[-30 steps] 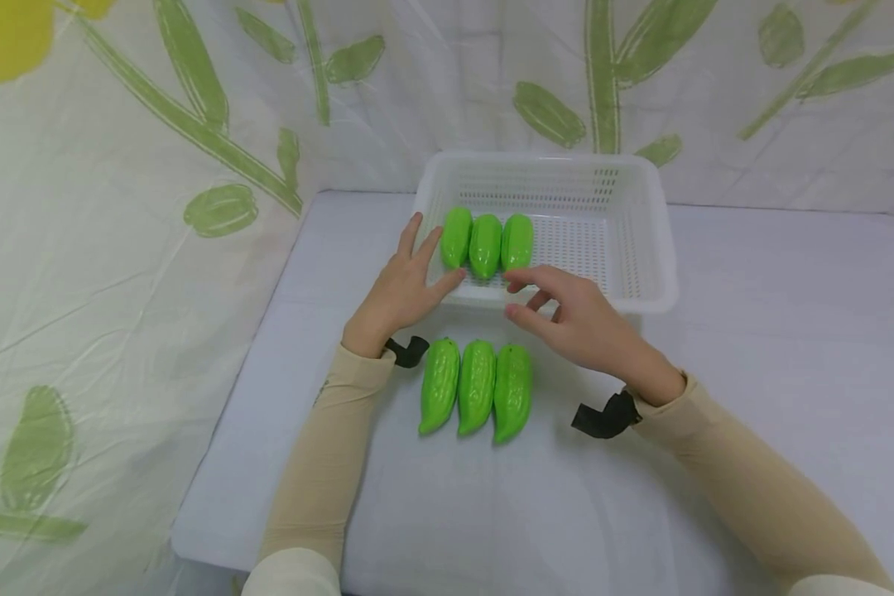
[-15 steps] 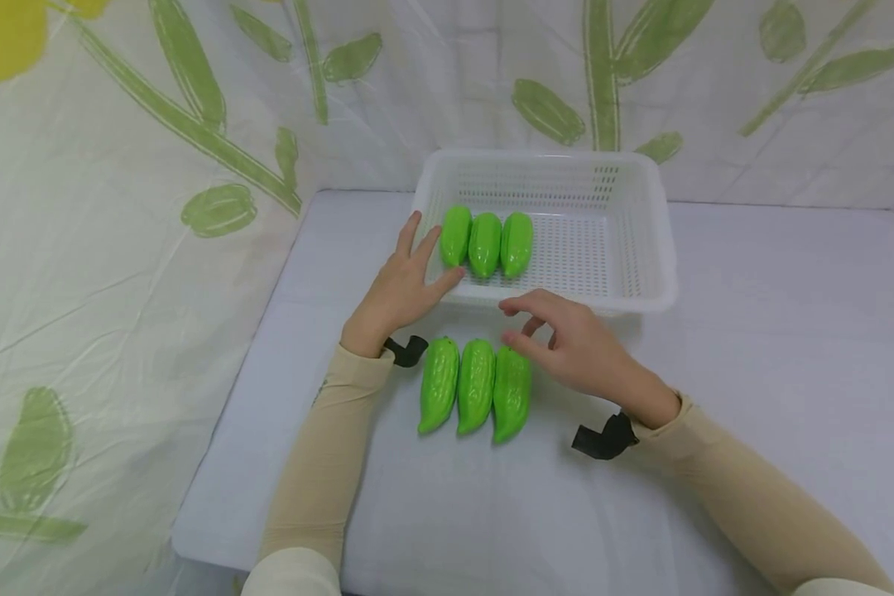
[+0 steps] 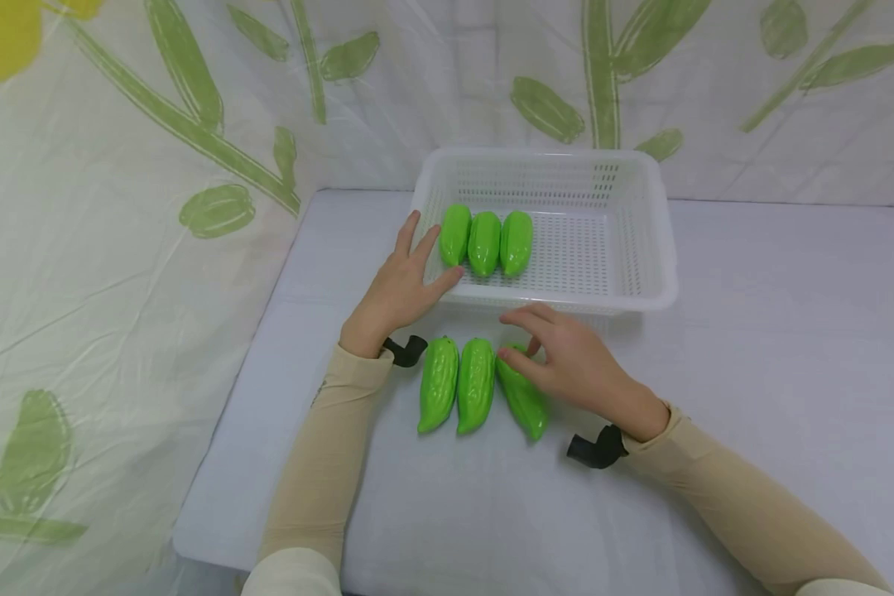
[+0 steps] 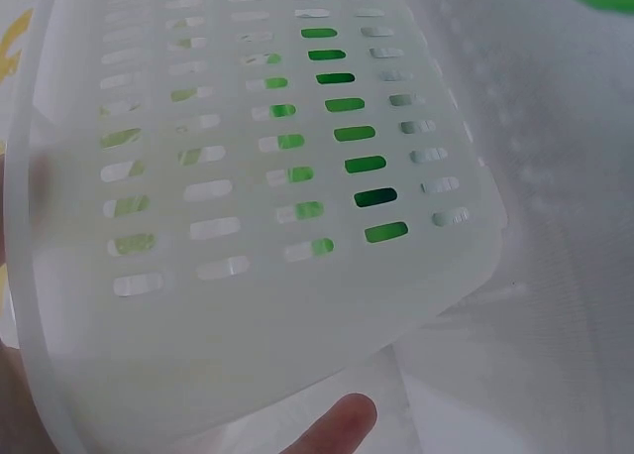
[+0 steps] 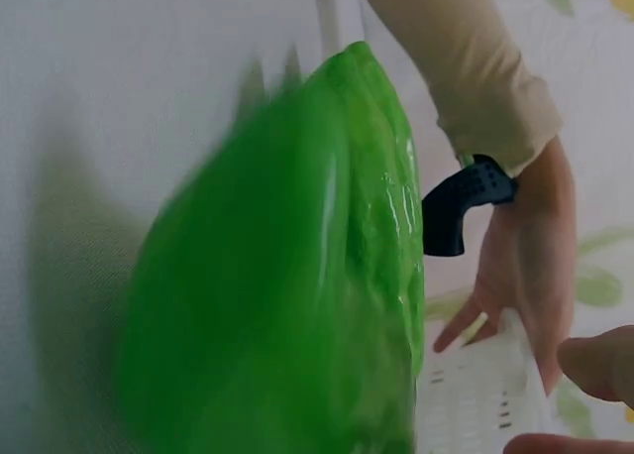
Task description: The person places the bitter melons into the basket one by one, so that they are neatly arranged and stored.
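Observation:
In the head view, my right hand [image 3: 574, 360] has its thumb and fingers at the upper end of a bright green bitter gourd [image 3: 525, 406], which lies slanted; it looms large and blurred as a gourd [image 5: 248, 305] in the right wrist view. Beside it, a second gourd [image 3: 476, 385] and a third gourd [image 3: 439, 385] lie parallel on the table. My left hand [image 3: 395, 290] rests with fingers spread on the front left corner of a white plastic basket [image 3: 651, 290]. The slotted basket wall [image 4: 218, 325] fills the left wrist view, with a fingertip [image 4: 352, 414] below it.
Three smooth green vegetables [image 3: 484, 244] lie side by side in the left part of the basket. A white cloth covers the table [image 3: 775, 331]. Behind and to the left hangs a white curtain [image 3: 447, 83] printed with green leaves.
My right hand has come back from the basket's front rim to the rightmost gourd. That gourd's lower tip has swung to the right. My left hand has stayed in place.

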Tool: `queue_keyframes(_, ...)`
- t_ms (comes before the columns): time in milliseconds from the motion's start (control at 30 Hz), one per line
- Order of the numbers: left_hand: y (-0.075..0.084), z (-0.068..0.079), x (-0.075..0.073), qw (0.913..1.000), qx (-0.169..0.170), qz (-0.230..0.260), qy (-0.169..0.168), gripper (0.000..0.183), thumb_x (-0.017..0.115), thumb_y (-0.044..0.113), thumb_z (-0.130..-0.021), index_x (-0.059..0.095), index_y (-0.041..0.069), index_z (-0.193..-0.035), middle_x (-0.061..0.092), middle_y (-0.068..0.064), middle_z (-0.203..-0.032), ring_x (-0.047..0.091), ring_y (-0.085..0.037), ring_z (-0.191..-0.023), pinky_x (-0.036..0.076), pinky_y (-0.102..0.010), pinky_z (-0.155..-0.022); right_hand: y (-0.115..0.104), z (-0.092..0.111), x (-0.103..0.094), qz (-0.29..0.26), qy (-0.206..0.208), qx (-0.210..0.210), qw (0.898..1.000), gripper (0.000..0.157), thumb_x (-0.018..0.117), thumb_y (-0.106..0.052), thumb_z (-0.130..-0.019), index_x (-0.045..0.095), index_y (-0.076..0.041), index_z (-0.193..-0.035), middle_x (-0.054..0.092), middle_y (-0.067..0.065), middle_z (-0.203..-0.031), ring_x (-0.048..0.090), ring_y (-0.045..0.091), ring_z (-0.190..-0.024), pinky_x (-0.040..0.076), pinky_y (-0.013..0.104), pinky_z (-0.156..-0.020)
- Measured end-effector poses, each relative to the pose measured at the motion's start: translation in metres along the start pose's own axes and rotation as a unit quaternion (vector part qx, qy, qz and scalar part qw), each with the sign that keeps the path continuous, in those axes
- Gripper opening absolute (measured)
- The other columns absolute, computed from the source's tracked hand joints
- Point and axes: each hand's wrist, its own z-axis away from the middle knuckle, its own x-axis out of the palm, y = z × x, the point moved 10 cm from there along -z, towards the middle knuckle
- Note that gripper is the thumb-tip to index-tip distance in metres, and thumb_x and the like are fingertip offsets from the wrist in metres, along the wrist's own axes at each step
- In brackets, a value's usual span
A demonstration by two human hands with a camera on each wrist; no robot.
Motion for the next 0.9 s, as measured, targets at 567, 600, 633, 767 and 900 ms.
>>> queue_keyframes(567, -0.002, -0.001, 0.001, 1.0000, 0.001, 0.004, 0.005, 0.086, 0.051, 0.060, -0.104, 0.018, 0.014, -0.168, -0.010, -0.002, -0.176, 0.037, -0.047, -0.149, 0.036, -0.059, -0.119, 0.006, 0.003, 0.004, 0.059, -0.016, 0.030, 0.998, 0.055, 0.074, -0.041, -0.096, 0.065, -0.007, -0.138, 0.066, 0.009, -0.133, 0.071, 0.016, -0.082, 0.058, 0.036, -0.064)
queue_keyframes(600, -0.002, -0.001, 0.001, 1.0000, 0.001, 0.005, 0.004, 0.086, 0.051, 0.060, -0.104, 0.018, 0.014, -0.168, -0.010, -0.002, -0.176, 0.038, -0.047, -0.149, 0.036, -0.059, -0.119, 0.007, 0.004, 0.004, 0.060, -0.017, 0.031, 0.998, 0.055, 0.074, -0.042, -0.096, 0.065, -0.008, -0.138, 0.066, 0.009, -0.133, 0.072, 0.016, -0.083, 0.058, 0.037, -0.065)
queue_keyframes(633, -0.002, -0.001, 0.001, 1.0000, 0.000, 0.005, 0.004, 0.086, 0.051, 0.060, -0.104, 0.018, 0.014, -0.168, -0.011, -0.002, -0.176, 0.038, -0.047, -0.149, 0.036, -0.059, -0.119, 0.007, 0.004, 0.004, 0.062, -0.018, 0.032, 0.997, 0.055, 0.074, -0.042, -0.096, 0.065, -0.008, -0.138, 0.066, 0.009, -0.133, 0.072, 0.016, -0.083, 0.058, 0.038, -0.065)
queue_keyframes(767, -0.003, -0.002, 0.002, 1.0000, -0.001, 0.005, 0.001, 0.086, 0.050, 0.060, -0.104, 0.017, 0.014, -0.169, -0.012, -0.001, -0.176, 0.037, -0.047, -0.149, 0.035, -0.059, -0.120, 0.009, 0.005, 0.003, 0.068, -0.026, 0.038, 0.997, 0.057, 0.074, -0.043, -0.096, 0.065, -0.007, -0.139, 0.066, 0.010, -0.134, 0.073, 0.017, -0.083, 0.060, 0.041, -0.068)
queue_keyframes(900, -0.003, -0.002, 0.002, 1.0000, 0.001, 0.003, 0.001, 0.086, 0.051, 0.059, -0.104, 0.017, 0.014, -0.169, -0.012, -0.001, -0.176, 0.037, -0.047, -0.150, 0.034, -0.059, -0.120, 0.011, 0.006, 0.004, 0.078, -0.038, 0.044, 0.995, 0.059, 0.074, -0.044, -0.096, 0.063, -0.008, -0.142, 0.066, 0.011, -0.134, 0.072, 0.020, -0.087, 0.060, 0.043, -0.068)
